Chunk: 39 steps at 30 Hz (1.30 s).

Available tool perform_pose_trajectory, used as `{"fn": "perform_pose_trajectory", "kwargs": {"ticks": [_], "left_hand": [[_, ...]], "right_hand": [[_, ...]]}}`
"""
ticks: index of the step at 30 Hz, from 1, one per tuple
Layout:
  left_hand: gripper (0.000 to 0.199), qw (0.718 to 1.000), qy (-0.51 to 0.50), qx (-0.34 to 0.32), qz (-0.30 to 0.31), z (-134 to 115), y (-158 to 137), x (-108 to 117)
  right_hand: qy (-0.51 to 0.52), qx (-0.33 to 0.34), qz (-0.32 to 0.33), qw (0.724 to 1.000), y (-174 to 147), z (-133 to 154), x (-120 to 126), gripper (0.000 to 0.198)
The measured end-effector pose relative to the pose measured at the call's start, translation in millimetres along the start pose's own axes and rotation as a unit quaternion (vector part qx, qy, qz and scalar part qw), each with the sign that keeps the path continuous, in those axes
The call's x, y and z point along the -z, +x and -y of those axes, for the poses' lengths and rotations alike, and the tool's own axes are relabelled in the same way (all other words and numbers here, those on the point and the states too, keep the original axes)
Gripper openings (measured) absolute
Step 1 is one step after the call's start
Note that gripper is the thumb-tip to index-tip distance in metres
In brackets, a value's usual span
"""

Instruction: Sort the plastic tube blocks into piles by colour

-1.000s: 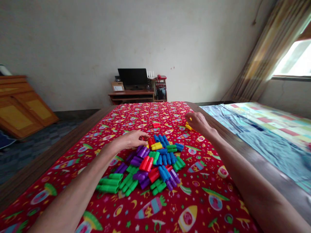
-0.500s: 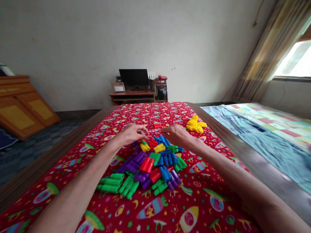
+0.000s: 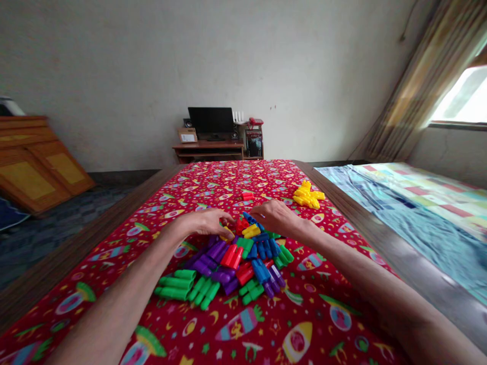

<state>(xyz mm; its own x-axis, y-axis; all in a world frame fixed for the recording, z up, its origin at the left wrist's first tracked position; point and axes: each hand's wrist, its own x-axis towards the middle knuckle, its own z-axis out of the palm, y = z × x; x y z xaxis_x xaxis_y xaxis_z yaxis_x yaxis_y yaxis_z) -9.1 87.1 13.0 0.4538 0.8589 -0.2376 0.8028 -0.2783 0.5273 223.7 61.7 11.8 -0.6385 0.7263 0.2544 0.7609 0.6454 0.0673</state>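
Note:
A pile of plastic toy building blocks lies on a red patterned cloth (image 3: 236, 324). At its far left side is my left hand (image 3: 213, 221), thumb and fingers apart around a yellow block (image 3: 224, 236) that they partly cover. My right hand (image 3: 274, 215) hovers low over the far right side, its bent fingers pointing left beside blue blocks (image 3: 249, 218); its thumb is hidden. Between the hands sit red blocks (image 3: 241, 225) and another yellow block (image 3: 251, 231). Nearer me are purple blocks (image 3: 217, 250), a red block (image 3: 232, 256) and green blocks (image 3: 204, 291).
A separate heap of yellow blocks (image 3: 308, 194) lies at the far right of the cloth. One red block (image 3: 247, 195) rests alone beyond the pile. A bed (image 3: 411, 218) stands right of the table, a wooden cabinet (image 3: 41, 162) at left, and a desk with a monitor (image 3: 210, 121) behind.
My left hand has come down and slightly right, onto the yellow block at the pile's far left. My right hand has lowered a little toward the blue blocks.

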Motion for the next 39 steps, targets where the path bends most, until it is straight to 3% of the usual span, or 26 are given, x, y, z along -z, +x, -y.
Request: {"fn": "perform_pose_trajectory", "kwargs": {"ticks": [2,4,8,13,16,20,24,27,29,33,37,39], "left_hand": [[0.039,1.000,0.013,-0.010,-0.011,-1.0,2.5,2.8],[0.034,0.997,0.013,-0.034,-0.062,-4.5,2.8,6.8],[0.036,0.984,-0.069,-0.045,-0.157,-21.2,-4.6,10.3],[0.048,0.955,-0.232,-0.067,-0.170,-43.3,-10.5,-0.7],[0.051,0.950,-0.240,-0.083,-0.181,-45.4,-7.8,-4.5],[0.045,0.955,-0.205,-0.079,-0.200,-37.8,-3.2,-0.6],[0.035,0.957,-0.162,-0.101,-0.218,-29.5,0.7,3.3],[0.030,0.957,-0.139,-0.128,-0.218,-27.8,2.1,2.7],[0.029,0.958,-0.134,-0.135,-0.215,-28.0,2.3,1.5],[0.030,0.960,-0.127,-0.139,-0.205,-27.7,2.8,0.5],[0.031,0.962,-0.134,-0.134,-0.199,-27.9,2.5,1.4],[0.031,0.959,-0.155,-0.138,-0.194,-29.3,1.0,1.5]], "right_hand": [[0.003,0.000,0.001,1.000,-0.4,2.5,1.8,0.031],[0.022,-0.003,-0.001,1.000,-1.1,4.9,3.6,0.031],[0.132,0.011,-0.051,0.990,-2.6,8.9,1.9,0.025],[0.208,-0.009,-0.112,0.972,-1.0,13.6,-5.6,0.029],[0.189,-0.039,-0.137,0.972,1.6,9.7,-4.0,0.023],[0.117,-0.107,-0.151,0.976,1.7,-25.4,2.0,0.022],[0.060,-0.236,-0.105,0.964,-13.6,-95.2,5.9,0.026],[0.080,-0.320,-0.061,0.942,-34.4,-145.3,7.5,0.025],[0.141,-0.333,-0.023,0.932,-46.5,-167.7,7.0,0.025],[0.233,-0.351,0.030,0.906,-56.9,-184.0,1.4,0.025],[0.112,-0.407,-0.028,0.906,-52.8,-176.3,1.0,0.027],[0.076,-0.402,-0.051,0.911,-47.1,-165.1,8.3,0.029]]}}
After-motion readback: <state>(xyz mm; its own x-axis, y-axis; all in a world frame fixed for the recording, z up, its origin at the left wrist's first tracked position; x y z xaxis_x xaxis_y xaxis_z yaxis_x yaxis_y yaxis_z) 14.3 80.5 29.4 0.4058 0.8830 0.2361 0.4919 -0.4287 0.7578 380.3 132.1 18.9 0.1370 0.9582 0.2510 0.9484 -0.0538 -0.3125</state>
